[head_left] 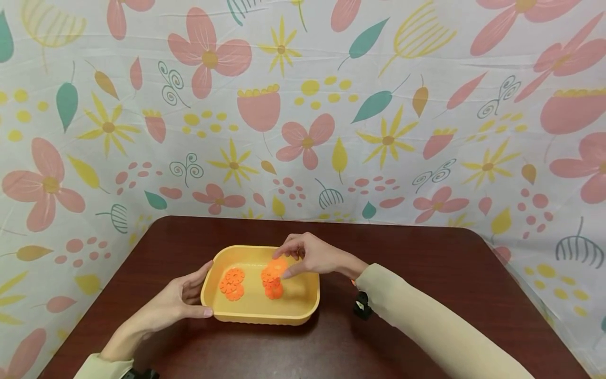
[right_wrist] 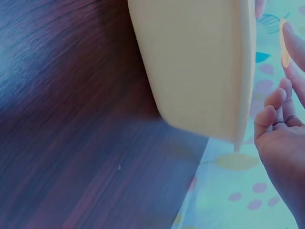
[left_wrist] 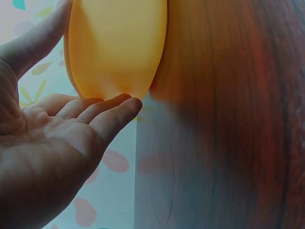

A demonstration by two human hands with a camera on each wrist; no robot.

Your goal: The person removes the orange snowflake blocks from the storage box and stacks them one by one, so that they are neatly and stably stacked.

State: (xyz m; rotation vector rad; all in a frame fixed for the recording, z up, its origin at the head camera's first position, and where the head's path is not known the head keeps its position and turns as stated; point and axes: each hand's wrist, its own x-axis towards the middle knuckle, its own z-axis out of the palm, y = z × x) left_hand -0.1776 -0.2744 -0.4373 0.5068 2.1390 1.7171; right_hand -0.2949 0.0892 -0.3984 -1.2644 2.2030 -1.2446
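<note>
grained tabletop (head_left: 426, 268); left grip (head_left: 172, 302) loose against rounded tray (head_left: 260, 318), right grip (head_left: 316, 253) around orange disc (right_wrist: 284, 45)

Gap between orange discs (head_left: 234, 275) in tray (head_left: 251, 309), left grip (head_left: 182, 299) blocking left end, right grip (head_left: 313, 254) over right discs

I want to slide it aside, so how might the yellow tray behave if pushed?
The yellow tray is probably stiff: its walls show no bend against the left hand. Broad and low, it seems unlikely to tip. It may slide easily, as the tabletop looks smooth.
</note>
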